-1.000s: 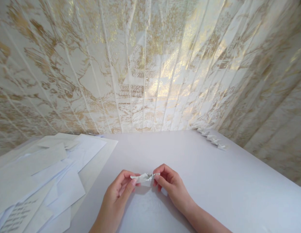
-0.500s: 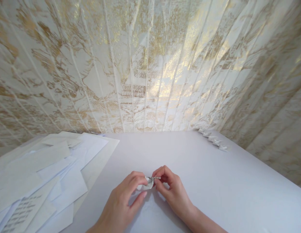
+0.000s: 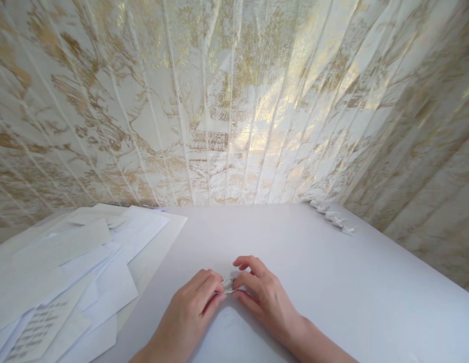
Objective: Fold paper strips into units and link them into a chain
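A small folded piece of white paper (image 3: 228,286) is held between my two hands, low in the middle of the view. My left hand (image 3: 194,305) pinches its left end between thumb and fingers. On the other end, the thumb and index finger of my right hand (image 3: 267,297) grip the paper, while another finger is raised off it. Much of the paper is covered by my fingertips, so its full shape cannot be made out.
Loose white sheets (image 3: 79,262) overlap in a pile on the left of the white table (image 3: 355,302). Several small folded paper figures (image 3: 335,219) stand in a row at the back right. A gold-patterned curtain (image 3: 227,101) hangs behind the table's far edge.
My left thumb and fingers have closed on the paper's left end. My right hand has shifted its grip, one finger lifting away. Less of the paper shows now.
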`<state>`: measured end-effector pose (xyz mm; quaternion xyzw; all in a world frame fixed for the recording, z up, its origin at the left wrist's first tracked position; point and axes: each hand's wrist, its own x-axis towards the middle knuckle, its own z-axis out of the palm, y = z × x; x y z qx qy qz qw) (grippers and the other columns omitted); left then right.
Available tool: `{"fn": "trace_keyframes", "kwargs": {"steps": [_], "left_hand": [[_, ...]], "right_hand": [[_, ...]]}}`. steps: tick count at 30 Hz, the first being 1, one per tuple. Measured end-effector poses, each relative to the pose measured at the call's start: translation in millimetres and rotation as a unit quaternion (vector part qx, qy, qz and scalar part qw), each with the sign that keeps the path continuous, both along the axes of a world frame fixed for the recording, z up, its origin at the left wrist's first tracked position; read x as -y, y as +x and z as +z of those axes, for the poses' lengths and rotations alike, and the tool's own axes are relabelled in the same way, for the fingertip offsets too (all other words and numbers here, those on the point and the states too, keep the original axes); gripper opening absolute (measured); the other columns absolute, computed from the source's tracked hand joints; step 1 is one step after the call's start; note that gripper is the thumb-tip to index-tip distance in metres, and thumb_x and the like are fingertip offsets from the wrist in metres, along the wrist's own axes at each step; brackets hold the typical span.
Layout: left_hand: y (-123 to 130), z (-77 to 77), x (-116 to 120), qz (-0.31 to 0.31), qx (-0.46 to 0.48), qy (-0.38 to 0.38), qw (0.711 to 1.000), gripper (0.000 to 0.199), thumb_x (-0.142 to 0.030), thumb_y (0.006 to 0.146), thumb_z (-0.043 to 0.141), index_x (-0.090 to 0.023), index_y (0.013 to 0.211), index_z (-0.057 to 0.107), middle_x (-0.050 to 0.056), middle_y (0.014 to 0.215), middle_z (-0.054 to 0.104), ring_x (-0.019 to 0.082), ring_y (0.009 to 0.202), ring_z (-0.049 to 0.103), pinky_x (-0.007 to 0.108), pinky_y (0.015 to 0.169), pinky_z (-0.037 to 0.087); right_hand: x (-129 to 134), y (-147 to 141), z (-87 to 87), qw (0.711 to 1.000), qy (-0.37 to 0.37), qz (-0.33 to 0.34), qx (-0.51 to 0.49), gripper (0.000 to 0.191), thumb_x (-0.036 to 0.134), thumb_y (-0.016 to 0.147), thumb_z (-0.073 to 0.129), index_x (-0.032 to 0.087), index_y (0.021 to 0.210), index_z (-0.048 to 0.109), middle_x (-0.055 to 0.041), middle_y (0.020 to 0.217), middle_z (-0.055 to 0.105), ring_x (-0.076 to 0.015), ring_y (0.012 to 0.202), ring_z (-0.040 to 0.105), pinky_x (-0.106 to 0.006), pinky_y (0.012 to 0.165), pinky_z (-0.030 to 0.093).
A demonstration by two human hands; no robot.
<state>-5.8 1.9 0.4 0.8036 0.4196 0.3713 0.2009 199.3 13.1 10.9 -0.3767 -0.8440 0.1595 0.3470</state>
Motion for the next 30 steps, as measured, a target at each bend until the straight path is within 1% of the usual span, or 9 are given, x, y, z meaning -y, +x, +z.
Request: {"fn": "trace_keyframes", "kwargs": {"steps": [5,9,13,15,18,21,23,26,30], "left_hand": [[2.2,2.6,0.3,0.046,0.029,-0.062,0.997,0.013,-0.02,0.087,0.053,-0.023,0.074,0.051,-0.004,0.078,0.06,0.013,0.074,0.061,0.022,0.071,0.043],[5.3,6.8,1.0,0.087,0.06,-0.186,0.977,0.021,-0.029,0.084,0.059,-0.023,0.069,0.046,-0.006,0.068,0.055,0.014,0.067,0.057,0.023,0.067,0.042],[7.8,6.1,2.2,0.112,0.114,-0.227,0.961,0.017,-0.031,0.08,0.06,-0.024,0.076,0.045,-0.008,0.07,0.049,0.013,0.067,0.053,0.022,0.064,0.039],[8.1,5.2,2.1,0.102,0.15,-0.241,0.953,0.017,-0.031,0.079,0.061,-0.024,0.087,0.048,-0.009,0.072,0.05,0.013,0.068,0.054,0.022,0.065,0.04],[7.3,5.6,0.0,0.079,0.172,-0.269,0.944,0.026,-0.035,0.078,0.063,-0.023,0.1,0.054,-0.007,0.077,0.055,0.014,0.072,0.057,0.023,0.068,0.043],[6.0,7.4,-3.4,0.057,0.161,-0.31,0.935,0.03,-0.044,0.079,0.064,-0.02,0.096,0.062,-0.001,0.084,0.065,0.017,0.077,0.06,0.026,0.071,0.045],[5.6,7.9,-5.1,0.039,0.154,-0.337,0.928,0.031,-0.048,0.08,0.062,-0.018,0.088,0.065,0.001,0.076,0.069,0.018,0.071,0.061,0.027,0.065,0.045],[5.9,6.8,-5.1,0.031,0.16,-0.351,0.922,0.03,-0.047,0.082,0.059,-0.017,0.08,0.065,0.002,0.067,0.07,0.019,0.065,0.062,0.026,0.058,0.044],[7.4,5.7,-1.2,0.044,0.173,-0.352,0.919,0.028,-0.045,0.081,0.061,-0.018,0.079,0.064,0.001,0.067,0.071,0.018,0.065,0.064,0.026,0.061,0.046]], "right_hand": [[1.2,-1.9,-2.0,0.994,-0.102,-0.012,-0.048,0.017,0.011,0.086,0.063,0.02,0.074,0.056,-0.0011,0.087,0.066,-0.0152,0.077,0.058,-0.025,0.069,0.044],[5.4,-4.7,-1.2,0.985,-0.156,-0.042,-0.054,0.018,0.01,0.084,0.063,0.02,0.072,0.054,0.0008,0.078,0.063,-0.0131,0.067,0.054,-0.023,0.063,0.039],[7.5,-7.2,-0.3,0.975,-0.196,-0.062,-0.082,0.017,0.013,0.082,0.063,0.02,0.071,0.053,0.0017,0.073,0.06,-0.0132,0.066,0.053,-0.023,0.063,0.039],[7.6,-8.3,0.3,0.972,-0.204,-0.064,-0.1,0.015,0.013,0.082,0.062,0.02,0.071,0.052,0.0017,0.073,0.06,-0.0134,0.067,0.053,-0.024,0.064,0.039],[7.5,-8.9,2.2,0.969,-0.209,-0.063,-0.119,0.014,0.013,0.08,0.06,0.02,0.072,0.052,0.0022,0.074,0.058,-0.0137,0.069,0.054,-0.024,0.067,0.04],[7.8,-8.4,4.9,0.963,-0.228,-0.06,-0.128,0.012,0.013,0.08,0.059,0.02,0.074,0.052,0.003,0.073,0.057,-0.0137,0.071,0.054,-0.024,0.069,0.04],[8.3,-8.0,6.0,0.96,-0.239,-0.058,-0.137,0.01,0.013,0.08,0.059,0.02,0.077,0.053,0.0037,0.074,0.057,-0.0133,0.071,0.053,-0.024,0.069,0.04],[8.2,-8.3,5.2,0.953,-0.251,-0.048,-0.161,0.009,0.013,0.079,0.058,0.021,0.082,0.054,0.0044,0.075,0.056,-0.0124,0.071,0.052,-0.023,0.068,0.039],[2.9,-8.8,2.2,0.928,-0.319,-0.035,-0.189,0.012,0.019,0.078,0.061,0.019,0.09,0.06,0.0046,0.071,0.056,-0.0118,0.066,0.05,-0.022,0.062,0.038]]}}
